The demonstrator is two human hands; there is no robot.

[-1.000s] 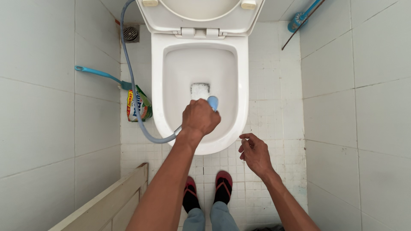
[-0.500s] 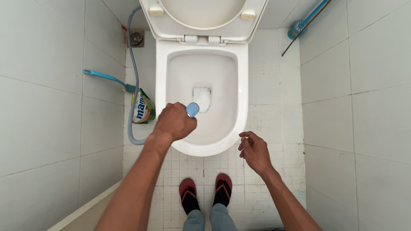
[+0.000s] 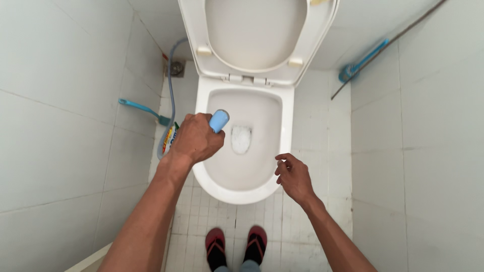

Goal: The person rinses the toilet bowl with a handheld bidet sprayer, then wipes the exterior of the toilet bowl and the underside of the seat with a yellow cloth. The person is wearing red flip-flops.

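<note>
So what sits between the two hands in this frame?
In the head view, only the open toilet bowl with foamy water lies between the left hand, gripping the blue sprayer, and the empty right hand.

Blue brush (image 3: 143,109) & pouch (image 3: 169,138) left, red sandals (image 3: 236,247).

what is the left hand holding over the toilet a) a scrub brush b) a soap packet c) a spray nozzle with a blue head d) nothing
c: the left hand is closed around a spray nozzle with a blue head, held above the toilet bowl; the right hand holds nothing.
</note>
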